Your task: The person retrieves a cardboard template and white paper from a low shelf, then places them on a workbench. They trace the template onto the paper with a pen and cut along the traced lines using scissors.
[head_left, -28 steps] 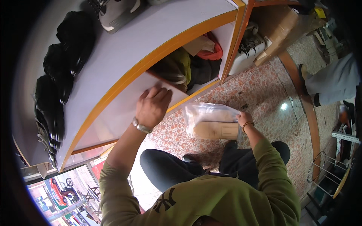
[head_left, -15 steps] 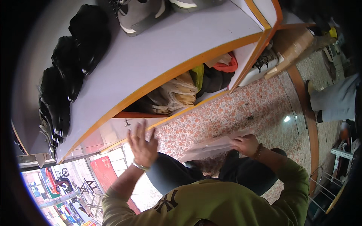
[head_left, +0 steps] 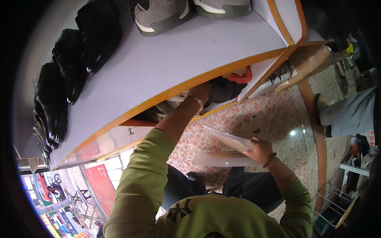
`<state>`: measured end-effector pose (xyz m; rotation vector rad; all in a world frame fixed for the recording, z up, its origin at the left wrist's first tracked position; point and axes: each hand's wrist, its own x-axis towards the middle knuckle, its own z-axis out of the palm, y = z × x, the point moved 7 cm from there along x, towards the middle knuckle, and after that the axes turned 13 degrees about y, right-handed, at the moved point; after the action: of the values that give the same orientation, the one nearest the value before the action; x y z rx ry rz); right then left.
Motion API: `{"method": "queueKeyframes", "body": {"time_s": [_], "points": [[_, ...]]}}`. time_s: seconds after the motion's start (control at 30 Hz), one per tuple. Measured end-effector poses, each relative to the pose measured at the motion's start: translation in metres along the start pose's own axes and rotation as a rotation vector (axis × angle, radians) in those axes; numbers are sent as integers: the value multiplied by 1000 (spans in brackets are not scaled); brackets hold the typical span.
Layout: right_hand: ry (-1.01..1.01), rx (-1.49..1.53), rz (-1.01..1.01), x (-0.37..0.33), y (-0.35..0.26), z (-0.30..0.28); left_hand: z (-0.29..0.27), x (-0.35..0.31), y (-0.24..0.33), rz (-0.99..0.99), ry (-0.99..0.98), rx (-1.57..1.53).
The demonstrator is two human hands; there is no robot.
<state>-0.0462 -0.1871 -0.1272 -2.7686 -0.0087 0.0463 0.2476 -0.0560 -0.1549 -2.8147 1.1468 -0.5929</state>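
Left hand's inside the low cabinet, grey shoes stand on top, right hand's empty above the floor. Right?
Not quite: the right hand isn't empty. The head view shows it gripping a translucent plastic bag above the floor. The left hand inside the low cabinet and the grey shoes on top are correct.

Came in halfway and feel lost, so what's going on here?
A person is reaching their left hand into the open compartment beneath the top of a cabinet; the fingers are hidden among its contents, so I can't tell whether they hold anything. Their right hand holds a translucent plastic bag above the speckled floor. Black shoes and grey shoes sit on top of the cabinet.
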Motion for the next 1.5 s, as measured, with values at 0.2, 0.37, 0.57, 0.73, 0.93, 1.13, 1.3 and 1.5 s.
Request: {"method": "queueKeyframes", "body": {"time_s": [0.2, 0.37, 0.57, 0.73, 0.93, 1.13, 1.3, 1.5], "points": [[182, 246, 168, 3, 8, -18, 5, -42, -39, 17, -67, 106], [526, 696, 440, -23, 1, -94, -24, -62, -60, -104, -123, 5], [791, 1111, 466, 23, -29, -87, -60, -82, -73, -64, -142, 139], [617, 1113, 682, 221, -80, 46, -107, -80, -52, 22, -102, 180], [345, 588, 274, 266, -55, 133, -261, -199, -51, -333, 294, -322], [92, 366, 608, 84, 27, 199, -255, -256, -143, -860, 298, -427], [-203, -144, 850, -41, 84, 233, -232, -236, -166, -1009, 169, -893], [-416, -27, 1261, -112, 146, 276, -240, -193, -137, -954, -55, -977]]}}
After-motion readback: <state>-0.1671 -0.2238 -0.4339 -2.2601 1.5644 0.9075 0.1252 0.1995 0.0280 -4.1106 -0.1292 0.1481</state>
